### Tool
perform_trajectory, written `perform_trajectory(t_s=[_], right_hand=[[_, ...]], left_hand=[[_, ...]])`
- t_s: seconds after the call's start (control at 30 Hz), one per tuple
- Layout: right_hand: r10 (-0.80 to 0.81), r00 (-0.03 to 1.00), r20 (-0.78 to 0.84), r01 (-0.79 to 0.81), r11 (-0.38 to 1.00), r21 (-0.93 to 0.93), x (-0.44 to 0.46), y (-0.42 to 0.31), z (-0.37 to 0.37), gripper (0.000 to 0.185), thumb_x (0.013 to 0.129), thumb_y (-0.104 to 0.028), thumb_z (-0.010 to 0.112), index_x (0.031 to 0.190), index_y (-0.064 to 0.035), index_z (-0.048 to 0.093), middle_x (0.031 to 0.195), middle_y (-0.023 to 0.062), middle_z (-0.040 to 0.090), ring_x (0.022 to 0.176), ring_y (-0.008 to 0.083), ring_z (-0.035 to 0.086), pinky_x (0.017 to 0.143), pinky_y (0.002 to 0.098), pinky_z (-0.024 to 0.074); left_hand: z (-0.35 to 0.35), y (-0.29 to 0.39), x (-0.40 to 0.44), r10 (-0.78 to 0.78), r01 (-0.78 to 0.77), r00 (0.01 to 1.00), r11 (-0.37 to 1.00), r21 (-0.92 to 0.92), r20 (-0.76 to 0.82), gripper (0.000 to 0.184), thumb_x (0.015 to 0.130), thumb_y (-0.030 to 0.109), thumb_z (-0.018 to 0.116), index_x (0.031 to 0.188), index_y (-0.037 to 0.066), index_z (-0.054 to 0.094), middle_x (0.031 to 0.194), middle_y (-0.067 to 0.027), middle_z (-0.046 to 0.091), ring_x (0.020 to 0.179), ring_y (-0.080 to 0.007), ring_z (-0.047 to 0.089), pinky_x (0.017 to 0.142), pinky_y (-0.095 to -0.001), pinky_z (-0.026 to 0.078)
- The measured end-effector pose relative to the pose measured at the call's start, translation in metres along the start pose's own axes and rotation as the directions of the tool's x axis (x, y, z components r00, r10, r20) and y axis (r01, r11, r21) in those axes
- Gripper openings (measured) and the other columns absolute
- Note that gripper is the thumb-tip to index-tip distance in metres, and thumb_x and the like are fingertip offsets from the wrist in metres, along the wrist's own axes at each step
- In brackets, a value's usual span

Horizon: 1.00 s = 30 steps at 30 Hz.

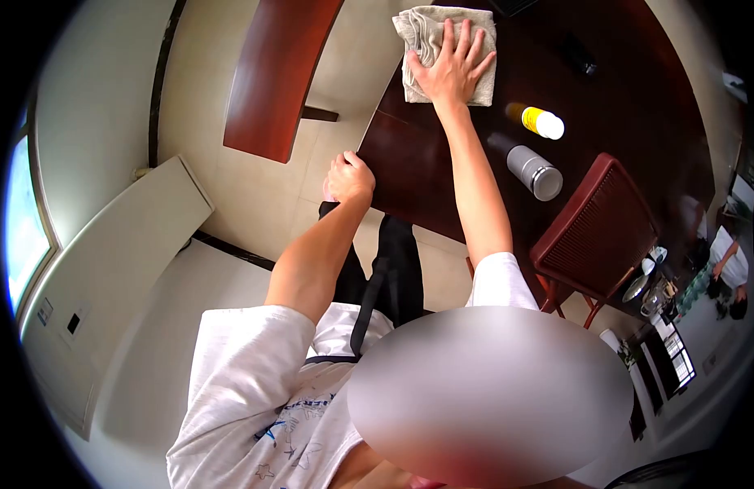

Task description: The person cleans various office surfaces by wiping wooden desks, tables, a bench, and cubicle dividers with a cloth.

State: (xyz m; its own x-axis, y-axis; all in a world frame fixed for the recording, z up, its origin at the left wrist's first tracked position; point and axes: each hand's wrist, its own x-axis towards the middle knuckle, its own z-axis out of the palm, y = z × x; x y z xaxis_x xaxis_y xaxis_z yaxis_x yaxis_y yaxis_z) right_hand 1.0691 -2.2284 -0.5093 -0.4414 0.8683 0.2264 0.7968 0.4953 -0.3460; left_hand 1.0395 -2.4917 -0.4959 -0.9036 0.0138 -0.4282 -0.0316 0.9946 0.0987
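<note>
My right hand (452,72) lies flat with spread fingers on a folded beige cloth (417,80), which rests on the dark wooden table (417,175). Beside the table's near-left edge, my left hand (350,178) is curled into a loose fist, and no object shows in it. A yellow bottle with a white cap (543,123) stands to the right of the cloth. Nearer to me, a grey cylindrical container with a silver lid (534,172) is on the table, right of my right forearm.
A reddish-brown bench (275,77) is left of the table. At the near-right side stands a dark red chair (597,232). A small black object (579,55) lies at the table's far right. Another person (729,259) appears at the far right edge.
</note>
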Motion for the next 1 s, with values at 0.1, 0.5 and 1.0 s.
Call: perform_trajectory(t_s=[0.1,0.5,1.0], right_hand=[[-0.003,1.0,-0.019,0.003,1.0,-0.01,0.003,-0.005,-0.001,0.103,0.075,-0.073,0.07,0.157,-0.0166,0.045,0.168,0.0143,0.032,0.157,0.0415,0.021,0.122,0.0716,0.007],[-0.055,0.998,0.023,0.052,0.991,0.122,-0.099,-0.056,-0.017,0.094,0.075,-0.057,0.075,0.152,-0.0111,0.05,0.163,0.0158,0.037,0.157,0.0428,0.021,0.123,0.0738,0.0056],[0.113,0.983,0.144,-0.138,0.974,0.178,-0.335,-0.099,-0.088,0.093,0.076,-0.045,0.081,0.156,-0.0172,0.044,0.167,0.008,0.033,0.158,0.0351,0.02,0.127,0.0645,0.0098]], left_hand=[[-0.004,0.001,0.004,-0.001,0.001,1.0,1.0,0.005,0.028,0.057,0.102,0.044,0.032,0.117,0.008,0.074,0.122,-0.0155,0.071,0.114,-0.0419,0.065,0.099,-0.0531,0.049],[0.026,-0.021,0.013,0.082,-0.082,0.997,0.996,0.046,0.006,0.063,0.108,0.048,0.03,0.116,0.007,0.077,0.112,-0.019,0.075,0.108,-0.0419,0.07,0.097,-0.0514,0.052],[-0.008,-0.085,0.062,0.282,0.211,0.766,0.739,-0.64,0.578,0.091,0.102,0.072,0.017,0.14,0.001,0.06,0.138,-0.0168,0.064,0.129,-0.0295,0.057,0.114,-0.0487,0.039]])
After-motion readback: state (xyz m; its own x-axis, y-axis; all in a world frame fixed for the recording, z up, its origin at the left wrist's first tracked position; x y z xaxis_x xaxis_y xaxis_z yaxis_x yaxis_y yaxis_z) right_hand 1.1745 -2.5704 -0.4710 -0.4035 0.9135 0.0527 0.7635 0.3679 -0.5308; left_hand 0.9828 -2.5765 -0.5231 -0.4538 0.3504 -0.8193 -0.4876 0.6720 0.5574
